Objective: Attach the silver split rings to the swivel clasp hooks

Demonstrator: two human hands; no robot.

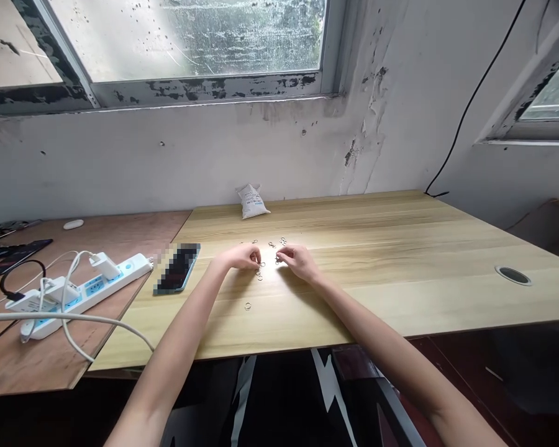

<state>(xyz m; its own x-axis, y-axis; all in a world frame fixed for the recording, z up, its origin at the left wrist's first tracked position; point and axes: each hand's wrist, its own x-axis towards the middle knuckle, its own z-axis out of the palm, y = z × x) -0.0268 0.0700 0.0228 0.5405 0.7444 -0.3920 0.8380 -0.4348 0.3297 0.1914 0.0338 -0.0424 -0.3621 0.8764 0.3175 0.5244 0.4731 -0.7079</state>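
Observation:
Several small metal rings lie on the light wood table, with a single ring (248,306) nearest its front edge. My left hand (242,256) is closed, fingers curled down close to the tabletop. At its fingertips shows a thin metal ring (263,264), with another ring (259,277) just in front. My right hand (299,261) faces it a short gap away, thumb and finger pinched together. A tiny dark metal piece (277,261) shows at that pinch, too small to make out. Behind the hands lie more small metal pieces (283,241).
A stuffed white packet (253,202) stands at the back by the wall. Left of my left hand lies a phone (177,269), its screen pixelated. A white power strip (88,295) with plugs and cables sits on the brown board. A round grommet (513,275) is set in the table's right side.

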